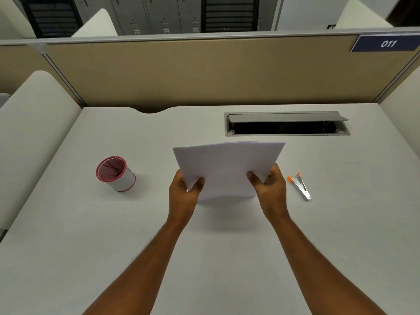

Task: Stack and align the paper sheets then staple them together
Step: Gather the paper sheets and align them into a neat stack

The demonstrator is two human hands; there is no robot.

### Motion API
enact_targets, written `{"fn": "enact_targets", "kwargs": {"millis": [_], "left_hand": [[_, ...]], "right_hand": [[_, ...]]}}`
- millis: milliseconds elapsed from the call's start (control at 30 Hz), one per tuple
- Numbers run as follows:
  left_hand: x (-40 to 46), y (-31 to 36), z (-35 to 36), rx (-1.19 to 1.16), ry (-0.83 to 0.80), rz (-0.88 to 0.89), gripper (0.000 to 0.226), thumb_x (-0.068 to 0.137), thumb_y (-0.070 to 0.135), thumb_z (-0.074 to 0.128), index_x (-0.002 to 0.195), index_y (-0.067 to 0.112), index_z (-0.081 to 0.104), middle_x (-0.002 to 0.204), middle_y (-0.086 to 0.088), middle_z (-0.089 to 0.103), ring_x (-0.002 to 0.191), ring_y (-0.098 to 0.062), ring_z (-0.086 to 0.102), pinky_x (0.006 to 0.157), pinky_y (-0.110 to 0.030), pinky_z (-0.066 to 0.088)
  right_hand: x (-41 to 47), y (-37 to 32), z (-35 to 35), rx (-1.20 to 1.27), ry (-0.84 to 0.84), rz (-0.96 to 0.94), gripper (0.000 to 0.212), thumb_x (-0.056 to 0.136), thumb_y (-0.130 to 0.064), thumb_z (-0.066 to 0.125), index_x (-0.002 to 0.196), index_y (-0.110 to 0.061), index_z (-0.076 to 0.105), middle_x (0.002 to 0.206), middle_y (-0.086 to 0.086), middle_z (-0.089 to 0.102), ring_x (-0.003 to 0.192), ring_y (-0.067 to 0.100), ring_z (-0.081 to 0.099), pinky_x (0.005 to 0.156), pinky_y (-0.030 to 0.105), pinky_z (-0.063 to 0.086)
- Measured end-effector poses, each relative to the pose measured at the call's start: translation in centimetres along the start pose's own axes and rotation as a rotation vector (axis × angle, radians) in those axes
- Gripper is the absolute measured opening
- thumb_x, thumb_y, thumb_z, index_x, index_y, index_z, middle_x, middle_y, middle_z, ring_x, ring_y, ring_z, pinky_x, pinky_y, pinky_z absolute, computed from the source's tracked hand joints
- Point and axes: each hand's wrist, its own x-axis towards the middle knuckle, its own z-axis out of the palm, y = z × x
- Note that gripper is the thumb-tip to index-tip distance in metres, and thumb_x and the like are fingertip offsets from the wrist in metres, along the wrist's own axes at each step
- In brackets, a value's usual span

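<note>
A stack of white paper sheets [227,165] stands nearly upright over the middle of the desk, its lower edge close to or on the desk top. My left hand [184,192] grips the stack's left side, thumb in front. Its right side is held by my right hand [270,187], also thumb in front. The top edge bows slightly. A small silver stapler with orange ends [299,186] lies flat on the desk just right of my right hand, untouched.
A red-and-white cylindrical cup [115,173] stands at the left of the grey desk [227,258]. An open cable slot with a raised flap [286,123] sits behind the paper. A beige partition [204,71] closes the desk's back.
</note>
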Motion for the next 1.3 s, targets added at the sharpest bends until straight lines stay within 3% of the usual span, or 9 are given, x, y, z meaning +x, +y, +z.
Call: {"fn": "enact_targets", "kwargs": {"millis": [200, 333, 467, 667, 1033, 1300], "left_hand": [[0.0, -0.6, 0.5, 0.045, 0.006, -0.03, 0.034, 0.09, 0.019, 0.07, 0.123, 0.019, 0.063, 0.108, 0.014, 0.072, 0.1, -0.003, 0.067, 0.089, -0.02, 0.055], [-0.1, -0.7, 0.6, 0.05, 0.023, 0.013, 0.027, 0.094, 0.02, 0.065, 0.121, 0.016, 0.064, 0.102, 0.014, 0.073, 0.096, -0.003, 0.068, 0.079, -0.015, 0.057], [-0.9, -1.1, 1.0, 0.009, -0.004, -0.032, 0.025, 0.095, 0.021, 0.064, 0.119, 0.02, 0.065, 0.099, 0.015, 0.074, 0.096, -0.007, 0.069, 0.071, -0.011, 0.054], [-1.2, -1.1, 0.9, -0.011, -0.002, -0.049, 0.016, 0.095, 0.025, 0.063, 0.109, 0.032, 0.066, 0.096, 0.021, 0.074, 0.092, -0.004, 0.07, 0.071, -0.011, 0.054], [-1.6, -1.2, 1.0, -0.014, -0.003, -0.08, 0.014, 0.096, 0.026, 0.061, 0.102, 0.036, 0.068, 0.092, 0.02, 0.075, 0.088, -0.005, 0.071, 0.068, -0.011, 0.054], [-1.7, -1.3, 1.1, 0.008, -0.011, -0.058, 0.014, 0.096, 0.026, 0.062, 0.104, 0.036, 0.068, 0.094, 0.021, 0.074, 0.091, -0.003, 0.069, 0.069, -0.01, 0.053]], "right_hand": [[0.0, 1.1, -0.2, -0.058, -0.034, 0.035, 0.036, 0.091, -0.009, 0.067, 0.123, -0.023, 0.06, 0.11, -0.01, 0.07, 0.099, -0.005, 0.066, 0.079, 0.011, 0.053], [-0.1, 1.4, -0.4, -0.069, -0.018, 0.004, 0.028, 0.093, -0.013, 0.063, 0.12, -0.019, 0.064, 0.107, -0.008, 0.073, 0.095, 0.001, 0.068, 0.077, 0.011, 0.053], [-0.3, 1.9, -0.4, -0.088, -0.036, 0.038, 0.027, 0.094, -0.01, 0.063, 0.12, -0.016, 0.065, 0.104, -0.011, 0.072, 0.091, -0.006, 0.067, 0.072, 0.006, 0.05], [-0.3, 2.5, -0.5, -0.121, -0.037, 0.045, 0.029, 0.094, -0.01, 0.063, 0.122, -0.015, 0.065, 0.103, -0.017, 0.071, 0.091, -0.011, 0.065, 0.072, 0.004, 0.049], [-0.4, 3.1, -0.6, -0.139, -0.038, 0.084, 0.03, 0.095, -0.015, 0.063, 0.125, -0.016, 0.063, 0.105, -0.012, 0.07, 0.097, 0.0, 0.066, 0.074, 0.005, 0.051], [-0.6, 2.9, -0.5, -0.148, -0.043, 0.091, 0.028, 0.095, -0.016, 0.063, 0.122, -0.024, 0.063, 0.105, -0.021, 0.069, 0.095, -0.011, 0.065, 0.073, 0.003, 0.049]]}}
